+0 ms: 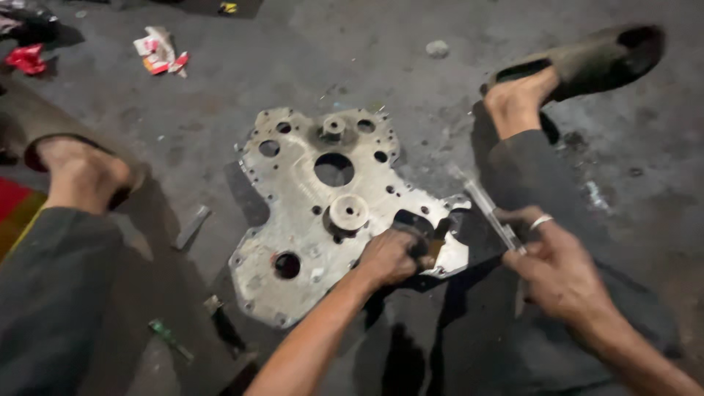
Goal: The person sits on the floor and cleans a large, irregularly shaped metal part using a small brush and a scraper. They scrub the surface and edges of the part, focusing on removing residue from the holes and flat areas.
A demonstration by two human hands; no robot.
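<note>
One flat metal cover plate, pale grey and irregular in outline, lies on the dark concrete floor between the person's two legs. It shows two large round holes, several smaller ones, two raised round bosses and a row of little bolt holes along its edge.

The left hand is curled shut on a small dark thing pressed to the plate's lower right edge; what that thing is cannot be told. The right hand, with one pale ring on a finger, is clamped on a slim metal tool, which slants up and to the left, its blurred tip just beside the plate's right corner.

Two feet show: the left one in a dark sandal, the right one in a dark slipper lifted at the heel.

One crumpled white-and-red wrapper lies at the far upper left, and one red scrap near the left edge. A short flat metal strip rests just left of the plate
</note>
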